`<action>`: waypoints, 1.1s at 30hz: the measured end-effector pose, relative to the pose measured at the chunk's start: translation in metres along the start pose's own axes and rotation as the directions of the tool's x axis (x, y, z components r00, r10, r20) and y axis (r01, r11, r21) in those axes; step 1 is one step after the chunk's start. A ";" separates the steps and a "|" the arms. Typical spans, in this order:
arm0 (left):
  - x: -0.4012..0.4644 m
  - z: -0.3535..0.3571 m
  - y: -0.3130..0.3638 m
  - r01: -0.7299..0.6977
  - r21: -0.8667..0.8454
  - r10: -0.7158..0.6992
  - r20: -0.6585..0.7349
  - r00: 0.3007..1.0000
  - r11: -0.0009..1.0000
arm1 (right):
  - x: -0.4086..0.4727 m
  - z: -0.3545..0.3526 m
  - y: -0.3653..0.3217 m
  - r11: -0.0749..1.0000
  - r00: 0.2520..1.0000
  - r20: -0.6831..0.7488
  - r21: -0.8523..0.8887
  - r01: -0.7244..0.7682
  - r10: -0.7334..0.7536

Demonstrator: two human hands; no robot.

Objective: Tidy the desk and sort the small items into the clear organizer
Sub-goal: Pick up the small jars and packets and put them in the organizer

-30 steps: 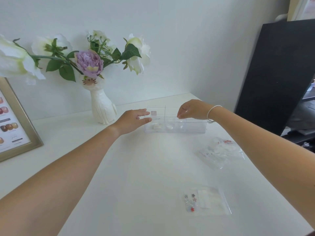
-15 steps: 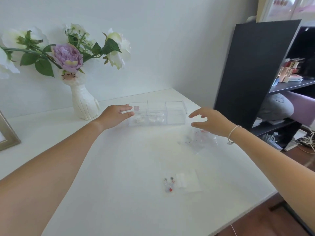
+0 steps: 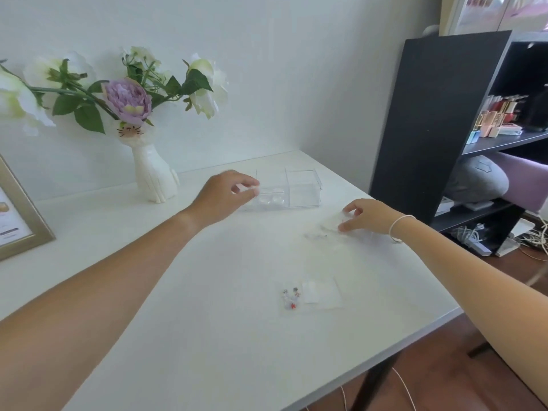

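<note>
From the head view, the clear, compartmented plastic organizer point(image 3: 289, 189) sits at the back of the white desk point(image 3: 207, 292), and the left hand point(image 3: 221, 194) rests at its left end, fingers curled; I cannot tell whether they grip it. The right hand point(image 3: 366, 215) pinches a crinkled clear plastic bag point(image 3: 326, 229) lying on the desk. Nearer, a flat clear zip bag of small coloured charms point(image 3: 311, 295) lies untouched.

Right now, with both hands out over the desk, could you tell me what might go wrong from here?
The right hand is on a thin clear bag; small pieces might spill if it is lifted by the wrong end. The left hand at the clear organizer could nudge the light box toward the vase. The charm bag lies near the desk edge, where a sweeping forearm might knock it off.
</note>
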State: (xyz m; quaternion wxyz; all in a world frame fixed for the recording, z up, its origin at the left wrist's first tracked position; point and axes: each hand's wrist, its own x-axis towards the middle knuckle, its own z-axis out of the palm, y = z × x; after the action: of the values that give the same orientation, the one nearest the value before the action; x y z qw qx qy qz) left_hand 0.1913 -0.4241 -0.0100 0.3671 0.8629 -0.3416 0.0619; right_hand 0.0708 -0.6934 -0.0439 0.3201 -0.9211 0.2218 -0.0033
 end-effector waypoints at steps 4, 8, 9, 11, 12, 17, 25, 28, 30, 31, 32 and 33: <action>-0.028 0.018 0.028 -0.033 -0.030 0.041 0.326 0.945 0.999 | 0.000 -0.004 0.004 0.997 0.999 -0.014 0.071 -0.031 0.032; -0.051 0.032 0.044 -0.041 0.069 -0.005 0.570 0.822 0.997 | -0.003 -0.015 -0.001 0.996 0.998 -0.061 0.081 0.025 -0.020; -0.055 0.035 0.048 -0.050 0.088 -0.014 0.602 0.798 0.995 | -0.004 -0.018 -0.005 0.996 0.996 -0.082 0.086 0.039 -0.031; -0.060 0.037 0.053 -0.076 0.118 -0.018 0.641 0.768 0.990 | -0.005 -0.027 -0.012 0.992 0.992 -0.116 0.113 0.064 -0.050; -0.062 0.037 0.056 -0.095 0.136 -0.017 0.652 0.758 0.986 | -0.004 -0.030 -0.015 0.990 0.990 -0.129 0.117 0.073 -0.057; -0.068 0.041 0.060 -0.143 0.178 -0.018 0.686 0.727 0.974 | -0.005 -0.041 -0.042 0.982 0.977 -0.179 0.123 0.141 -0.117; -0.068 0.038 0.055 -0.036 0.125 -0.065 0.717 0.694 0.991 | 0.000 -0.034 -0.070 0.945 0.986 -0.145 0.305 0.119 -0.077; -0.066 0.034 0.050 0.005 0.102 -0.077 0.716 0.694 0.995 | 0.012 -0.029 -0.076 0.913 0.983 -0.171 0.388 0.128 -0.065; -0.063 0.029 0.045 0.019 0.091 -0.077 0.692 0.718 0.996 | 0.020 -0.027 -0.079 0.907 0.980 -0.191 0.399 0.132 -0.059; -0.060 0.026 0.042 0.032 0.079 -0.077 0.674 0.734 0.996 | 0.024 -0.026 -0.080 0.910 0.978 -0.198 0.393 0.135 -0.060; -0.057 0.022 0.039 0.055 0.057 -0.079 0.652 0.754 0.997 | 0.028 -0.027 -0.081 0.913 0.976 -0.206 0.381 0.144 -0.068; -0.053 0.018 0.036 0.088 0.026 -0.085 0.627 0.775 0.996 | 0.031 -0.027 -0.083 0.922 0.975 -0.206 0.356 0.151 -0.080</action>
State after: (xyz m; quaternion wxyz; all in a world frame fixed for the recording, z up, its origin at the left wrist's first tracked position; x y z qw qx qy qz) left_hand 0.1255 -0.4251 -0.0209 0.2370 0.8483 -0.4045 -0.2461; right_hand 0.1286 -0.6643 0.0222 0.4648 -0.8512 0.1915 -0.1509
